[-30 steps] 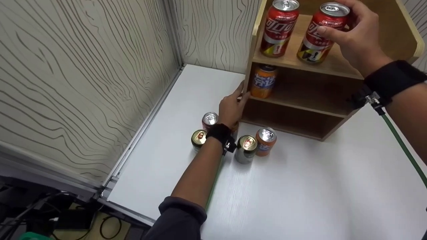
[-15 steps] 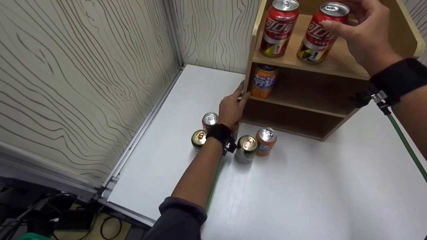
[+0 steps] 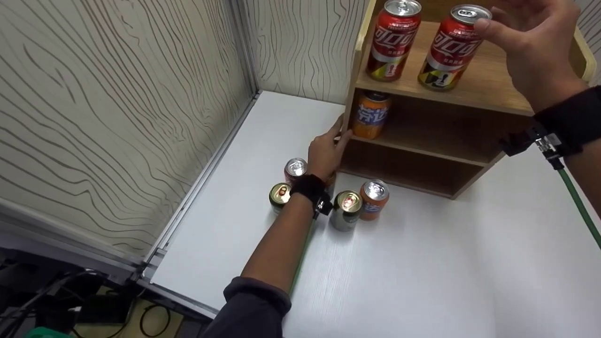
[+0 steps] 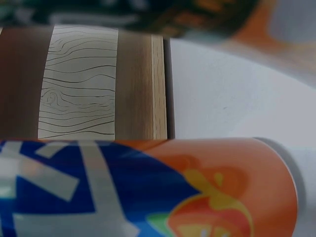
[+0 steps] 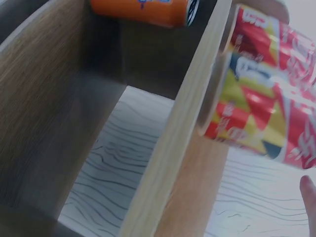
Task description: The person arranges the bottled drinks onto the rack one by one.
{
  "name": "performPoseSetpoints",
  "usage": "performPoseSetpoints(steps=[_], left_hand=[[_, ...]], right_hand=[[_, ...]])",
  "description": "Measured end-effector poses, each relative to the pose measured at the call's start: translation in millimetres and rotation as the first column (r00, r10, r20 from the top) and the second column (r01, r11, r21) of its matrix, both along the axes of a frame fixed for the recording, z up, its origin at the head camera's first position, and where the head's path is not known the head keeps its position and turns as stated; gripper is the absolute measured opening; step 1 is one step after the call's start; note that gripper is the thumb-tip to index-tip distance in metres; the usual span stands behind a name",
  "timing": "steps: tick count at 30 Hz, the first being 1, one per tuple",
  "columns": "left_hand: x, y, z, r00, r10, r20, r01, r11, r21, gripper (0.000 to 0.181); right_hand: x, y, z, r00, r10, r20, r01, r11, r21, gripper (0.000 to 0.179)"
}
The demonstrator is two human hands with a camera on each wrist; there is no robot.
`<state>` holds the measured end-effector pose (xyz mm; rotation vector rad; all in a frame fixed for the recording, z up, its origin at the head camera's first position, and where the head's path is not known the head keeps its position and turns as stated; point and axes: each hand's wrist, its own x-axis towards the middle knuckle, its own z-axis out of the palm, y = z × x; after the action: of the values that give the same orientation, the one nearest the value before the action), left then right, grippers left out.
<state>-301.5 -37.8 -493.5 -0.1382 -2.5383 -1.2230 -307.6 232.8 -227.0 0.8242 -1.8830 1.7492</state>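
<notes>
On the top board of the wooden shelf [image 3: 420, 150] stand two red cola cans, the left can [image 3: 393, 42] and the right can [image 3: 451, 51], both upright. My right hand [image 3: 540, 42] is beside the right can, fingers spread, its thumb tip overlapping the can's top edge in the head view. A gap shows between thumb [image 5: 308, 195] and can in the right wrist view. My left hand [image 3: 324, 150] grips the shelf's left side panel at its front edge, thumb in front and fingers along the outside. An orange soda can [image 3: 371, 115] stands inside the middle compartment.
Around my left wrist on the white table [image 3: 413, 281] stand several cans: a green-and-silver can [image 3: 346, 216], an orange can [image 3: 374, 202], a gold-topped can [image 3: 280, 195] and a silver-topped can [image 3: 296, 169]. A patterned wall [image 3: 117, 117] borders the table's left side.
My right hand has let go of the right cola can and moved off to the right. That can stays upright in place. The left hand has kept its position on the shelf.
</notes>
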Motion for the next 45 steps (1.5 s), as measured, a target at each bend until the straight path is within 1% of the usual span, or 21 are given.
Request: performPoseSetpoints(steps=[2, 4, 7, 8, 10, 12, 13, 15, 19, 20, 23, 27, 29, 34, 39, 42, 45], left_hand=[[-0.1, 0.0, 0.1, 1.0, 0.002, 0.005, -0.002, 1.0, 0.002, 0.057], [-0.2, 0.3, -0.3, 1.0, 0.006, 0.009, -0.006, 1.0, 0.002, 0.057], [0.0, 0.6, -1.4, 1.0, 0.012, 0.011, -0.012, 1.0, 0.004, 0.057], [0.1, 0.7, -1.7, 1.0, 0.012, 0.01, -0.012, 1.0, 0.002, 0.057], [-0.1, 0.5, -2.0, 1.0, 0.008, 0.006, -0.008, 1.0, 0.002, 0.057], [0.0, 0.5, -2.0, 1.0, 0.005, 0.001, -0.005, 1.0, 0.005, 0.057], [0.0, 0.5, -1.8, 1.0, 0.003, 0.001, -0.003, 1.0, 0.008, 0.057], [0.1, 0.4, -1.6, 1.0, 0.0, 0.003, 0.0, 1.0, 0.013, 0.057], [1.0, 0.0, -1.3, 1.0, -0.001, 0.007, 0.001, 1.0, 0.011, 0.058], [1.3, 0.0, -1.5, 1.0, 0.001, 0.007, -0.001, 1.0, 0.006, 0.058], [1.3, 0.0, -1.9, 1.0, 0.006, 0.005, -0.006, 1.0, -0.009, 0.058], [0.7, 0.7, -1.5, 1.0, 0.012, 0.007, -0.012, 1.0, -0.014, 0.058], [0.7, 1.2, -0.7, 1.0, 0.011, 0.007, -0.011, 1.0, -0.011, 0.057], [0.4, 0.9, 0.1, 1.0, 0.004, 0.007, -0.004, 1.0, -0.006, 0.057], [0.6, 0.2, -1.0, 1.0, 0.007, 0.015, -0.007, 1.0, -0.008, 0.057], [0.9, -0.1, -1.2, 1.0, 0.007, 0.022, -0.007, 1.0, -0.002, 0.057], [1.4, -0.3, -0.9, 1.0, 0.007, 0.027, -0.007, 1.0, 0.002, 0.057]], right_hand=[[5.5, -0.8, 1.0, 1.0, -0.005, 0.012, 0.005, 1.0, -0.01, 0.045], [10.7, -1.5, 1.9, 0.999, 0.032, 0.036, -0.031, 0.998, -0.052, 0.047], [18.9, -2.1, 2.1, 0.997, 0.061, 0.056, -0.057, 0.995, -0.076, 0.049], [21.9, -1.9, 1.9, 0.998, 0.047, 0.05, -0.044, 0.998, -0.054, 0.05], [27.9, -1.6, 1.3, 0.999, -0.013, 0.03, 0.013, 1.0, 0.009, 0.05], [32.2, -0.1, -0.8, 0.999, -0.053, 0.003, 0.052, 0.997, 0.057, 0.051], [34.3, 0.6, -1.9, 0.996, -0.085, -0.014, 0.086, 0.992, 0.092, 0.051], [37.2, 2.8, -4.9, 0.995, -0.092, -0.034, 0.096, 0.99, 0.107, 0.051], [42.2, 6.3, -11.3, 1.0, -0.001, -0.024, 0.002, 0.999, 0.048, 0.051], [43.5, 7.0, -12.8, 0.999, 0.034, -0.014, -0.033, 0.999, 0.02, 0.051], [48.3, 8.0, -16.7, 0.997, 0.072, 0.01, -0.072, 0.997, -0.018, 0.052], [55.8, 7.8, -22.4, 0.996, 0.086, 0.008, -0.085, 0.996, -0.035, 0.052], [60.0, 6.8, -25.1, 0.994, 0.108, 0.002, -0.107, 0.993, -0.052, 0.051], [70.9, 2.8, -32.5, 0.988, 0.152, -0.012, -0.152, 0.987, -0.047, 0.05], [83.3, -2.1, -44.1, 0.98, 0.199, 0.017, -0.197, 0.977, -0.078, 0.05], [91.4, -2.6, -51.3, 0.976, 0.215, 0.021, -0.212, 0.972, -0.101, 0.051], [99.4, -2.2, -59.7, 0.974, 0.225, 0.013, -0.222, 0.97, -0.102, 0.051]])
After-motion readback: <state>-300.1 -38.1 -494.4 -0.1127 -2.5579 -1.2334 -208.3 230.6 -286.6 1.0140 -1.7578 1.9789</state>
